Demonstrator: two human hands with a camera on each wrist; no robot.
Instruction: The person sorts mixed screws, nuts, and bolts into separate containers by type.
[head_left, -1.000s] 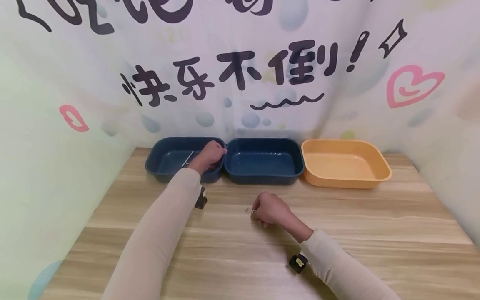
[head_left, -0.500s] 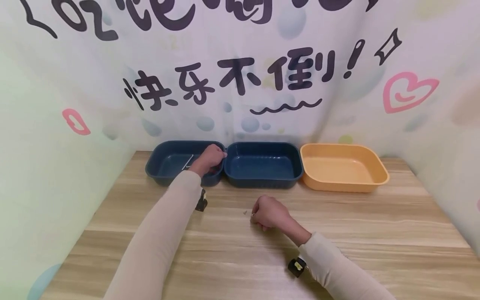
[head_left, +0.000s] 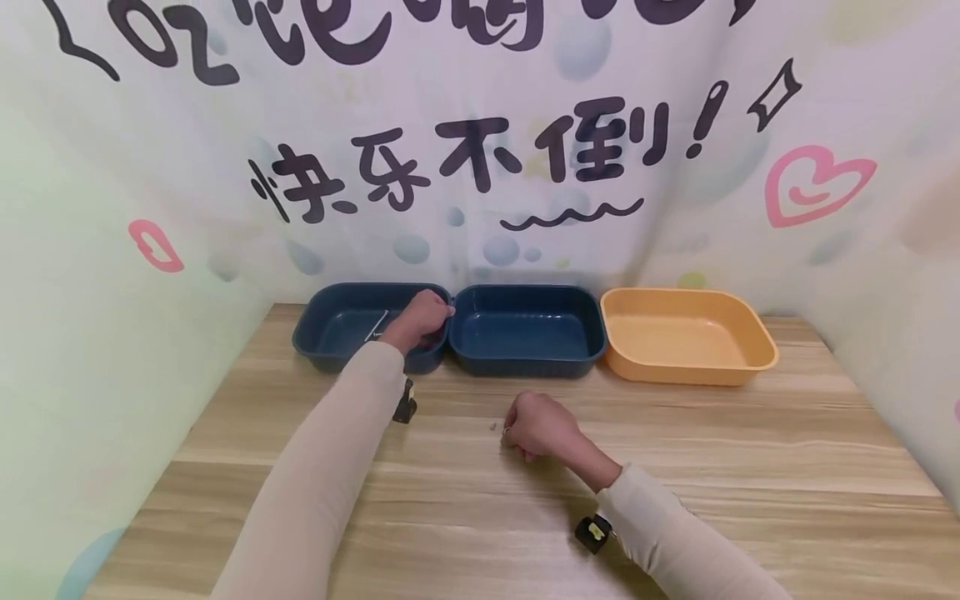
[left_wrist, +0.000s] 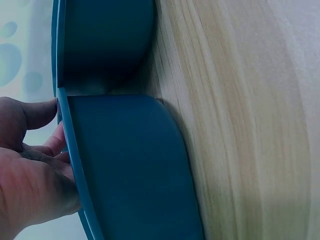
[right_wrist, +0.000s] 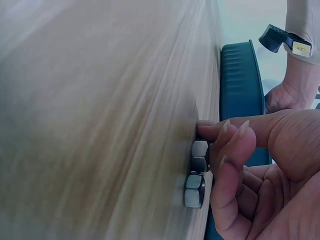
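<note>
My left hand reaches into the right end of the left blue bin. Its thumb lies at the rim beside the middle bin, and its other fingers bend down inside, gripping the wall; the fingertips are partly hidden. A thin whitish screw-like piece lies in that bin, next to the wrist. My right hand is low over the table, its fingers curled, pinching a silver hex nut at the tabletop. Close by, a second hex nut stands on the wood, seen in the head view as a tiny grey speck.
A middle blue bin touches the left one, and a yellow bin stands at its right. All three line the back of the wooden table, against a printed cloth. Each wrist carries a small black camera.
The head view has tilted a little, so everything sits slightly lower in it. Both hands stay in practically the same places and poses.
</note>
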